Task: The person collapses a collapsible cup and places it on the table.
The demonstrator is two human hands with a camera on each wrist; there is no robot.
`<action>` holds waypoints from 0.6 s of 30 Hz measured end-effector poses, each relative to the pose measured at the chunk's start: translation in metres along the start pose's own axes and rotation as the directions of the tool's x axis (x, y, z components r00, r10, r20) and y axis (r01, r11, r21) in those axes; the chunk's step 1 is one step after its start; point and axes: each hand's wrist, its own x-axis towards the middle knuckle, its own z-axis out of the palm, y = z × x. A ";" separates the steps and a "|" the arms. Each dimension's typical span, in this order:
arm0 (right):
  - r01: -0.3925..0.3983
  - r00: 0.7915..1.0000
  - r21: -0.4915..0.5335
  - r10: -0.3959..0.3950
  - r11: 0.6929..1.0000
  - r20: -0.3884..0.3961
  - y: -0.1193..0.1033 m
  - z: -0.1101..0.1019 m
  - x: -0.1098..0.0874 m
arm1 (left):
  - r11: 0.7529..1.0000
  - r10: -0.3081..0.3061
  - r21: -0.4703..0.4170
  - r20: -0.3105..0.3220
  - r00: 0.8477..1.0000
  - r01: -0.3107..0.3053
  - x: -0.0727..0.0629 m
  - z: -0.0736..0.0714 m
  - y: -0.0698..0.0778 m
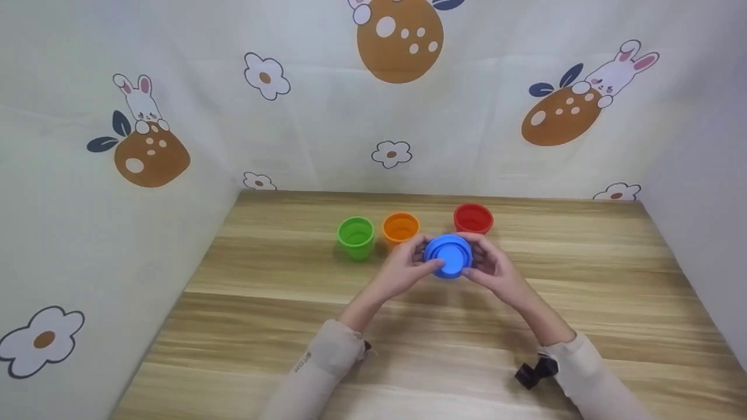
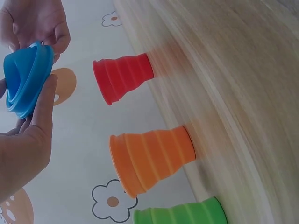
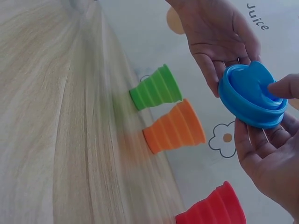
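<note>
A blue collapsible cup (image 1: 450, 256), folded down into a flat disc with stepped rings, is held between both hands above the table. My left hand (image 1: 402, 269) grips its left side, thumb across the front. On the other side my right hand (image 1: 499, 274) holds it, with the thumb at the lower rim and the fingers behind. In the right wrist view the folded cup (image 3: 252, 95) is tilted, and part of its inner wall bulges up unevenly. The fingers behind the cup are partly hidden in the head view.
Three unfolded cups stand upright on the wood-grain table (image 1: 262, 326): a green cup (image 1: 356, 239), an orange cup (image 1: 401, 227) and a red cup (image 1: 473, 219). The red one is partly behind the right hand. A patterned cloth (image 1: 327, 116) rises behind the table.
</note>
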 end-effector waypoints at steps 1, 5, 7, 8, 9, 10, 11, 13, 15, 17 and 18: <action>0.000 1.000 0.017 0.000 1.000 0.008 0.000 0.000 0.000 | 1.000 0.002 -0.003 -0.004 1.000 -0.002 0.000 0.000 -0.001; 0.040 0.998 0.068 -0.043 0.997 0.049 0.003 -0.001 0.000 | 1.000 0.011 -0.013 -0.018 1.000 -0.011 0.000 -0.001 -0.001; 0.060 0.996 0.083 -0.065 0.995 0.057 0.005 -0.001 0.000 | 1.000 0.016 -0.017 -0.025 1.000 -0.017 0.000 -0.001 -0.001; 0.069 0.995 0.089 -0.074 0.994 0.059 0.005 -0.001 0.001 | 1.000 0.016 -0.018 -0.028 0.999 -0.016 0.000 -0.001 0.000; 0.071 0.996 0.094 -0.076 0.993 0.055 0.006 -0.001 0.001 | 1.000 0.014 -0.019 -0.031 0.999 -0.015 -0.001 0.000 0.000; 0.073 0.996 0.098 -0.078 0.992 0.051 0.006 0.000 0.001 | 1.000 0.012 -0.022 -0.034 0.999 -0.012 0.000 0.000 -0.001; 0.075 0.996 0.103 -0.080 0.992 0.046 0.006 0.000 0.001 | 1.000 0.008 -0.025 -0.035 0.999 -0.009 0.000 0.000 -0.001; 0.079 0.996 0.110 -0.083 0.991 0.038 0.006 0.001 0.001 | 1.000 0.001 -0.025 -0.039 0.999 -0.002 0.000 0.000 -0.001; 0.087 0.995 0.118 -0.092 0.989 0.034 0.007 0.002 0.001 | 1.000 -0.007 -0.027 -0.043 0.999 0.006 0.000 0.001 -0.001; 0.102 0.994 0.124 -0.107 0.987 0.031 0.007 0.003 0.001 | 0.999 -0.015 -0.029 -0.045 0.999 0.013 0.000 0.001 -0.001; 0.107 0.993 0.125 -0.112 0.986 0.028 0.008 0.004 0.001 | 0.999 -0.017 -0.030 -0.047 0.999 0.015 0.000 0.001 -0.001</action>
